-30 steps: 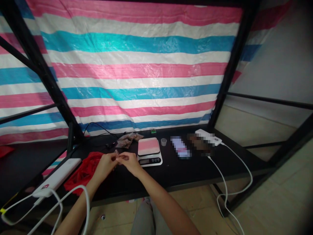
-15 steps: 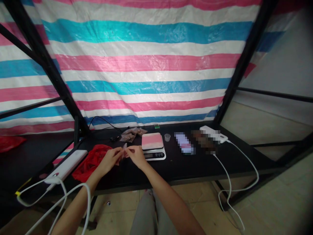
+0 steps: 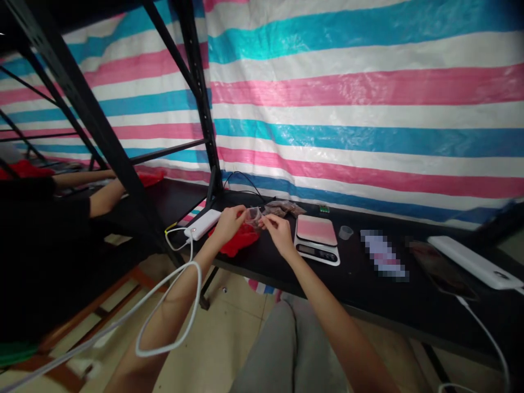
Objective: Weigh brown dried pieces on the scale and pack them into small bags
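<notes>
Between my two hands is a small clear plastic bag (image 3: 253,214) with some brownish bits low in it. My left hand (image 3: 231,222) pinches its left edge, and my right hand (image 3: 277,229) pinches the right edge. Just below the bag, on the black table (image 3: 262,267), lies a crumpled red plastic bag (image 3: 237,241). Several filled clear packets (image 3: 282,208) are heaped behind my right hand. To the right of that hand stands a white kitchen scale (image 3: 317,232) with a pink top, and a small clear cup (image 3: 346,233) is beside it.
A white power bank (image 3: 203,224) with a looping white cable lies at the left. Farther right are a blurred phone (image 3: 382,254), a dark phone (image 3: 442,267) and another white power bank (image 3: 470,261). Green batteries (image 3: 324,209) lie behind the scale. A co-worker's arm (image 3: 108,196) shows at left.
My view has swung left, bringing a co-worker into sight. My hands have moved over the red bag, away from the scale, and the clear bag's top now looks spread wider.
</notes>
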`<control>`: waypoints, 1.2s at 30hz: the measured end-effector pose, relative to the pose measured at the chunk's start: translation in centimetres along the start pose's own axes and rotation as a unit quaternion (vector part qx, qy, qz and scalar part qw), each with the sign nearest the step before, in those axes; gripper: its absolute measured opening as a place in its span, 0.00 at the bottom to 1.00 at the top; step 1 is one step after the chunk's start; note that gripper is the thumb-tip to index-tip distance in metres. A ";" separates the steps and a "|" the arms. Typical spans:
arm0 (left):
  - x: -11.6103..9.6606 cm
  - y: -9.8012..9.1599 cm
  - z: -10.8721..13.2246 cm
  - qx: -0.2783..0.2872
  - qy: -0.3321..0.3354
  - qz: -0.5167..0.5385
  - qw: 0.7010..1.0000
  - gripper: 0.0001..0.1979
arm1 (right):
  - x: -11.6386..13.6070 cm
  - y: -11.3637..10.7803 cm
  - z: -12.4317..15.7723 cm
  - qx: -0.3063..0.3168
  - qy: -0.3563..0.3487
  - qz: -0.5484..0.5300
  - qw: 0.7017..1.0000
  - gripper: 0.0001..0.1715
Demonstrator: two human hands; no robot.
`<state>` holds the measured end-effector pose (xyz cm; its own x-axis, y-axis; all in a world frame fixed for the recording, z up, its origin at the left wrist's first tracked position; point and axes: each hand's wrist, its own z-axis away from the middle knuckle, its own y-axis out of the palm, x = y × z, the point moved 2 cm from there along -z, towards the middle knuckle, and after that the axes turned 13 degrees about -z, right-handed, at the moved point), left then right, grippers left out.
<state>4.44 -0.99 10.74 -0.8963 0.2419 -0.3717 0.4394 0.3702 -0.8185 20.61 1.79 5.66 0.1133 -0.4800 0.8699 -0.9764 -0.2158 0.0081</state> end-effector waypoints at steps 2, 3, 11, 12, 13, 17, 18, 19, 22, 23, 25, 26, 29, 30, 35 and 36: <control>1.2 -0.7 -0.2 0.001 -0.021 0.105 0.994 0.16 | -0.2 0.8 -0.4 -0.052 -0.005 -0.001 0.999 0.17; 1.8 -0.9 -0.3 0.003 -0.038 0.165 0.986 0.16 | -0.6 1.2 -0.5 -0.077 0.013 -0.015 0.997 0.18; 6.0 0.4 0.6 0.024 -0.116 0.331 0.936 0.17 | -4.4 5.0 -1.4 0.062 0.257 -0.288 0.920 0.19; 6.7 0.5 0.9 0.037 -0.122 0.314 0.941 0.16 | -4.4 5.0 -1.7 0.042 0.251 -0.288 0.923 0.16; 7.4 0.6 1.2 0.044 -0.128 0.290 0.947 0.15 | -4.4 4.9 -2.1 0.031 0.243 -0.273 0.930 0.14; 9.6 0.3 2.1 0.000 -0.146 0.183 0.972 0.16 | -3.9 4.7 -3.9 0.079 0.213 -0.166 0.960 0.10; 9.8 0.2 2.1 -0.014 -0.142 0.169 0.975 0.17 | -3.7 4.7 -4.3 0.093 0.206 -0.147 0.963 0.09; 9.7 0.1 2.1 -0.021 -0.134 0.163 0.977 0.17 | -3.5 4.7 -4.7 0.104 0.201 -0.134 0.965 0.08; 8.6 0.0 1.8 -0.013 -0.089 0.169 0.981 0.19 | -2.8 5.2 -5.5 0.128 0.183 -0.107 0.969 0.08; 8.1 0.1 1.7 -0.010 -0.077 0.171 0.982 0.19 | -2.5 5.4 -5.6 0.140 0.173 -0.093 0.970 0.08; 7.4 0.1 1.3 -0.013 -0.057 0.159 0.986 0.17 | -2.1 5.9 -5.5 0.172 0.144 -0.057 0.973 0.09; 7.1 0.1 1.2 -0.015 -0.053 0.145 0.988 0.14 | -2.0 6.1 -5.3 0.189 0.129 -0.035 0.973 0.09; 7.0 0.2 0.9 -0.013 -0.066 0.104 0.992 0.10 | -1.8 6.5 -4.9 0.216 0.101 0.016 0.971 0.09; 7.1 0.2 0.9 -0.015 -0.075 0.096 0.992 0.10 | -1.8 6.4 -4.9 0.215 0.096 0.028 0.971 0.09; 7.2 -0.3 1.0 -0.066 -0.074 0.076 0.992 0.10 | -1.3 5.8 -5.9 0.167 0.009 0.051 0.985 0.08; 7.1 -0.4 1.0 -0.073 -0.064 0.076 0.992 0.10 | -1.3 5.7 -6.1 0.163 0.002 0.038 0.986 0.08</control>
<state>-2.15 -0.36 7.99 -0.8155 0.1930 -0.5456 0.5655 0.4660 -0.6805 13.78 6.42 7.61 0.0406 -0.5028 0.8635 -0.8709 -0.4414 -0.2160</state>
